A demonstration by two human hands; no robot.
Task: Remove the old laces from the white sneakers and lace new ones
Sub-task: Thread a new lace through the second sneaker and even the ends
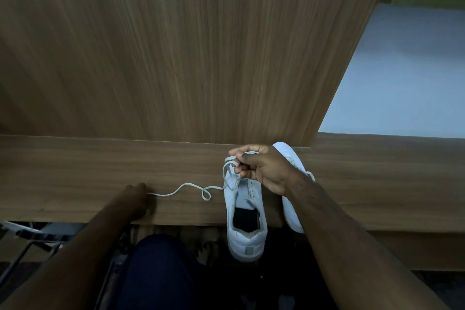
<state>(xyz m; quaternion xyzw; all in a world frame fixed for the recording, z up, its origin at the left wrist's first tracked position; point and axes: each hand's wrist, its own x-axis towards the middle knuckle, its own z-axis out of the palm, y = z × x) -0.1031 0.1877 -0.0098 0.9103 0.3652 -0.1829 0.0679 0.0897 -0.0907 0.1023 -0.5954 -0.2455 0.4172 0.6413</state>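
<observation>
While the near sneaker (245, 211) lies on the wooden worktop (100, 173) with its heel past the front edge, the right hand (261, 168) pinches lace loops above its tongue. The lace (186, 187) trails left across the worktop to the left hand (136, 195), which holds its end. The second sneaker (289, 184) lies just beside, partly behind the right arm.

both hands curled: left hand (137, 195), right hand (259, 167).
</observation>
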